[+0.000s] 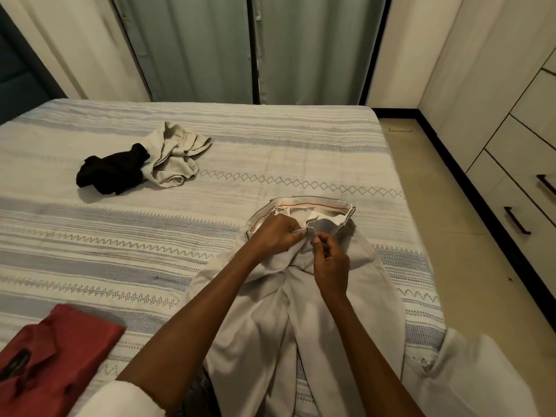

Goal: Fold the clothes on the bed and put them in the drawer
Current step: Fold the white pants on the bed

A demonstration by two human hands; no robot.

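Trousers: The beige trousers (301, 320) lay flat on the bed (120, 236) right in front of you, waistband farthest from you and open so the pale lining with its red stitch line showed, legs running back toward your body.
Left hand: Your left hand (275, 234) sat at the front of the waistband, fingers curled and pinching the cloth by the fly opening.
Right hand: Your right hand (329, 266) was just beside it, on the right side of the fly, thumb and forefinger pinching a small bit of the fabric edge; the other fingers were bent in.
Hands together: Both hands met at the middle of the waistband, fingertips nearly touching, forearms lying over the upper legs of the trousers.
Other clothes: A crumpled beige garment (174, 158) and a black garment (111, 171) lay touching each other, well apart from your hands, toward the far left of the bed. A red shirt (57, 350) lay at the near left corner.
Drawers: The drawer unit (523, 188) with dark handles stood across the floor to your right, its drawers closed.
Backdrop: Grey-green curtains (240, 46) hung beyond the far edge of the bed.
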